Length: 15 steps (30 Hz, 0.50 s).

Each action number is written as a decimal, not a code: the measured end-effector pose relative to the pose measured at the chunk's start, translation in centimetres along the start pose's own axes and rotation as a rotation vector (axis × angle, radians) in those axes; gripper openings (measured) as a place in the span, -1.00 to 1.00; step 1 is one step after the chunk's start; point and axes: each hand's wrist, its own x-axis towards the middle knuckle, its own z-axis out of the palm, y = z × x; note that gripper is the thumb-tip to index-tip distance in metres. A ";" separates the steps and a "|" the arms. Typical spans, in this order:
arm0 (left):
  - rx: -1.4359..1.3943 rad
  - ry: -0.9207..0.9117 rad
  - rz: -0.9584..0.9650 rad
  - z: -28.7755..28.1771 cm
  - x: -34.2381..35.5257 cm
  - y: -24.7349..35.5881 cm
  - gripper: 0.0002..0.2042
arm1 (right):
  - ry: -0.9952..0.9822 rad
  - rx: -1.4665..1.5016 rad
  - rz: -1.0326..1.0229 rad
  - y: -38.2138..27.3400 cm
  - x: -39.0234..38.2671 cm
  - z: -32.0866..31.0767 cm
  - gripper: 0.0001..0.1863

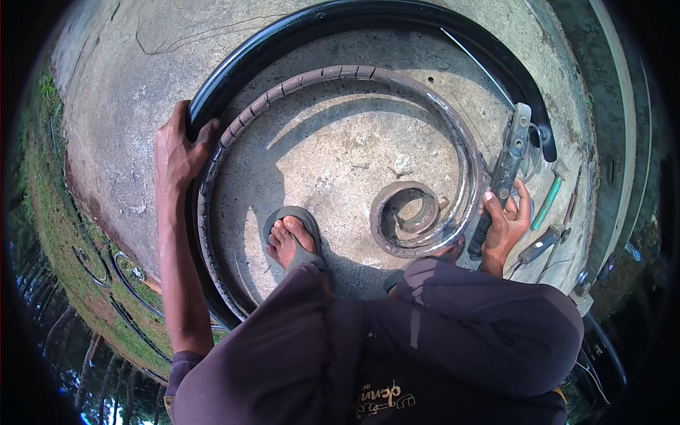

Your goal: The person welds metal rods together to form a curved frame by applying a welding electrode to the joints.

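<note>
My left hand (181,150) is wrapped round a glossy black curved tube (244,58) at the left, fingers outside and thumb inside the bend. The tube arcs over the far side and down to an end at the right. Inside it lies a rusty metal spiral (283,88) with slits cut across its outer band, its coiled inner end near my feet. My right hand (507,218) grips a dark welding electrode holder (507,161) beside the spiral's right edge. A thin rod (478,67) slants from the holder's far end over the black tube's inside. The holder's lower handle is black.
Right of my right hand lie a green-handled tool (547,203) and a dark tool with a cable (541,244) on the concrete slab (120,142). My sandalled left foot (292,239) stands inside the spiral. Grass and cables (131,319) border the slab on the left.
</note>
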 end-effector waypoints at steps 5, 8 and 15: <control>0.040 0.482 0.380 2.5 -3.4 2.4 -0.63 | -0.135 0.091 0.021 -1.0 -1.0 0.6 -0.30; -0.372 0.029 0.392 5.9 -6.8 8.4 -0.54 | -0.218 0.049 0.009 -3.0 -2.3 0.9 -0.28; -1.275 -0.785 0.135 11.6 -11.2 20.2 -0.38 | -0.419 -0.104 -0.397 -2.4 -2.4 -0.7 -0.37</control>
